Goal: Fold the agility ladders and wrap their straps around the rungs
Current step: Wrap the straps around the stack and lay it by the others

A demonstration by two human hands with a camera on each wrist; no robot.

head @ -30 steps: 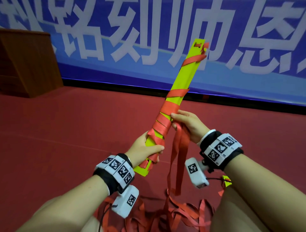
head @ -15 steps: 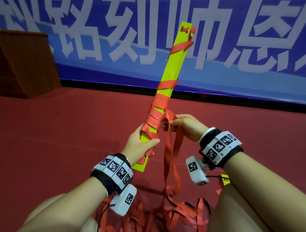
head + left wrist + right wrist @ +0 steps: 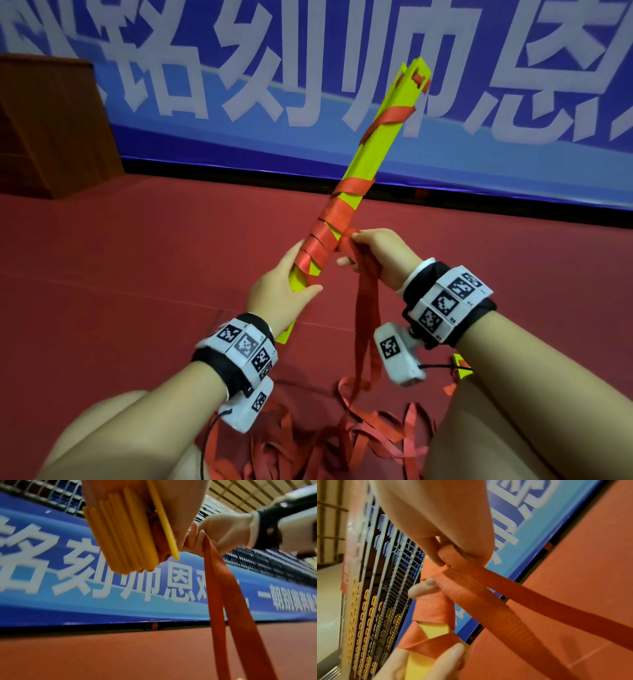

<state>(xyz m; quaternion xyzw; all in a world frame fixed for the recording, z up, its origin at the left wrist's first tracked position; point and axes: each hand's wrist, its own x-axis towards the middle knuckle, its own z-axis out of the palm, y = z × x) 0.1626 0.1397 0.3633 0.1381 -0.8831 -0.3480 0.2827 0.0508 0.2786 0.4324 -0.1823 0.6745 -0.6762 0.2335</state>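
Note:
A stack of yellow-green ladder rungs (image 3: 378, 137) points up and to the right, its lower half wound with red strap (image 3: 325, 233). My left hand (image 3: 281, 294) grips the stack near its lower end; the left wrist view shows the rung ends (image 3: 123, 534) edge-on in that hand. My right hand (image 3: 373, 250) pinches the doubled red strap (image 3: 471, 588) right against the rungs at the wound part. From that pinch two strap lengths (image 3: 366, 325) hang down to a loose pile of strap (image 3: 342, 442) on the floor between my knees.
Red floor (image 3: 137, 274) stretches ahead to a blue banner wall (image 3: 239, 102) with white characters. A brown wooden stand (image 3: 51, 130) sits at the far left. A small yellow piece (image 3: 460, 365) shows by my right forearm. My knees frame the strap pile.
The rung stack swung left and upright, then tilted back to the right. My right hand stayed on the strap at the wound part throughout.

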